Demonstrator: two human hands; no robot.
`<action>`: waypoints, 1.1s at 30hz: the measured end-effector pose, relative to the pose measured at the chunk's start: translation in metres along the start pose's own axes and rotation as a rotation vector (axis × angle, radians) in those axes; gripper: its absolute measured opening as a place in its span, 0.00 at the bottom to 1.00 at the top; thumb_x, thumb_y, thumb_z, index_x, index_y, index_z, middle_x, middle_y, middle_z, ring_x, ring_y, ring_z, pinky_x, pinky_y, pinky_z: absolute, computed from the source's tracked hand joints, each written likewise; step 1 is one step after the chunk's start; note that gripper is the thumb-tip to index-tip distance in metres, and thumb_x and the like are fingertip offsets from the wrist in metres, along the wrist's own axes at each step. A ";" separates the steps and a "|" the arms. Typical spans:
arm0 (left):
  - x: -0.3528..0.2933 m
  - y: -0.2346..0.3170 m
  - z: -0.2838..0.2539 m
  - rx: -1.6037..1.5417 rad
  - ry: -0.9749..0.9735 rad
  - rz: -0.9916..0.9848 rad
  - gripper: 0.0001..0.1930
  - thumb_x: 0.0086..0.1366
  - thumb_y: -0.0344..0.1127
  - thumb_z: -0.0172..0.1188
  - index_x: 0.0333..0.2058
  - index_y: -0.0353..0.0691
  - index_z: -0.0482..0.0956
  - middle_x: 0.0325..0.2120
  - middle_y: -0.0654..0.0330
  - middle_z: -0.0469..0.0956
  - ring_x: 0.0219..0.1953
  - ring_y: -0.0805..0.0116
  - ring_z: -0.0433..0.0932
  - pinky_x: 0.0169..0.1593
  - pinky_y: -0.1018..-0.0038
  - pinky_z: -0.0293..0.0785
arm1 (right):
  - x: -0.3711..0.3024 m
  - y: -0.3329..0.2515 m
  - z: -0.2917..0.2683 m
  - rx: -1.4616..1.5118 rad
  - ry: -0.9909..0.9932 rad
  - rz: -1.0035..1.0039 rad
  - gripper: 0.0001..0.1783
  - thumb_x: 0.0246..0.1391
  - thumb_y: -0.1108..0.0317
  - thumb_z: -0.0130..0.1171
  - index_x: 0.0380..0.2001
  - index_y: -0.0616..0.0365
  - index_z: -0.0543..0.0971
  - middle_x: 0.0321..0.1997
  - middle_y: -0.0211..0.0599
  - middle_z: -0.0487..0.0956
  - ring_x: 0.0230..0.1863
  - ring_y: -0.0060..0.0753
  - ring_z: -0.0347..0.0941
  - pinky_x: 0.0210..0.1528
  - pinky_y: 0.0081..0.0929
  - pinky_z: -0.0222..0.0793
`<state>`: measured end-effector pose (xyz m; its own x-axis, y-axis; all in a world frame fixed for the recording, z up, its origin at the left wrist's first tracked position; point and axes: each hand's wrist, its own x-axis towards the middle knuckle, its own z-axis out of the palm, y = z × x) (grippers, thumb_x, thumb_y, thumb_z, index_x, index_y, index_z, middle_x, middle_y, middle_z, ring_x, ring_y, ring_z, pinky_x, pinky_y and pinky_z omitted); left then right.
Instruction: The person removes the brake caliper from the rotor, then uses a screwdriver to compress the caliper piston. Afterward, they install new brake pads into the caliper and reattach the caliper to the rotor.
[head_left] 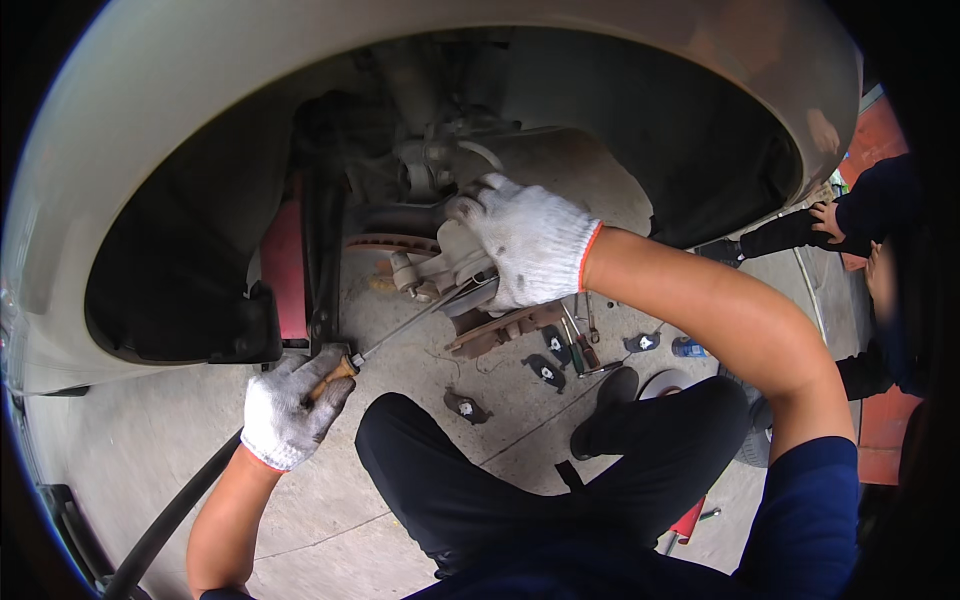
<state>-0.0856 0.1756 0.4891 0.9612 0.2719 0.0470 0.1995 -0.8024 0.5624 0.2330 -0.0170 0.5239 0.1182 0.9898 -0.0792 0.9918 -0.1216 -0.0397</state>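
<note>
My left hand (285, 412), in a white knit glove with darkened fingers, is wrapped round the yellowish handle of a long screwdriver (412, 323). Its shaft slants up to the brake caliper (458, 250) inside the wheel arch, where the tip meets the parts below my other glove. Over the caliper lies my right hand (530, 240), gloved too, its fingers curled round the top. A rusty brake disc (512, 328) shows beneath and beside the caliper. The exact contact of the tip is hard to make out.
The car's fender (190, 90) arches overhead. Brake pads (546, 372) and screwdrivers (586, 352) lie on the concrete, with a blue can (689, 348) nearby. A black hose (175, 515) runs along the lower left. Another person's hand (827, 222) shows at the right.
</note>
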 end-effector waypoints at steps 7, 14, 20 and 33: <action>0.001 -0.014 0.016 -0.038 0.127 0.116 0.20 0.62 0.37 0.78 0.50 0.33 0.88 0.29 0.46 0.84 0.27 0.49 0.84 0.31 0.63 0.80 | -0.001 -0.001 -0.002 0.000 -0.023 0.027 0.56 0.40 0.39 0.82 0.64 0.66 0.72 0.56 0.56 0.81 0.65 0.54 0.74 0.62 0.46 0.81; 0.000 -0.026 0.029 -0.075 0.124 0.087 0.21 0.62 0.35 0.77 0.51 0.32 0.88 0.31 0.46 0.85 0.29 0.51 0.85 0.35 0.64 0.81 | -0.001 -0.003 -0.001 -0.064 -0.017 0.024 0.56 0.42 0.37 0.80 0.65 0.66 0.72 0.56 0.55 0.80 0.65 0.53 0.75 0.58 0.45 0.83; 0.000 -0.023 0.031 -0.085 0.106 0.054 0.20 0.62 0.34 0.77 0.51 0.31 0.87 0.30 0.46 0.85 0.29 0.52 0.85 0.35 0.65 0.81 | 0.000 -0.003 -0.001 -0.072 -0.028 0.024 0.57 0.43 0.35 0.79 0.65 0.66 0.72 0.56 0.55 0.80 0.64 0.52 0.75 0.56 0.44 0.83; 0.006 -0.008 0.012 0.054 0.114 0.081 0.20 0.63 0.37 0.77 0.51 0.32 0.88 0.30 0.45 0.86 0.26 0.52 0.86 0.31 0.65 0.82 | 0.007 -0.004 -0.001 -0.077 -0.065 0.011 0.56 0.42 0.34 0.79 0.64 0.67 0.73 0.54 0.54 0.81 0.62 0.52 0.76 0.57 0.43 0.83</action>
<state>-0.0794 0.1775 0.4751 0.9474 0.2612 0.1852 0.1352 -0.8507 0.5079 0.2303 -0.0095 0.5244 0.1279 0.9814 -0.1434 0.9916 -0.1237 0.0382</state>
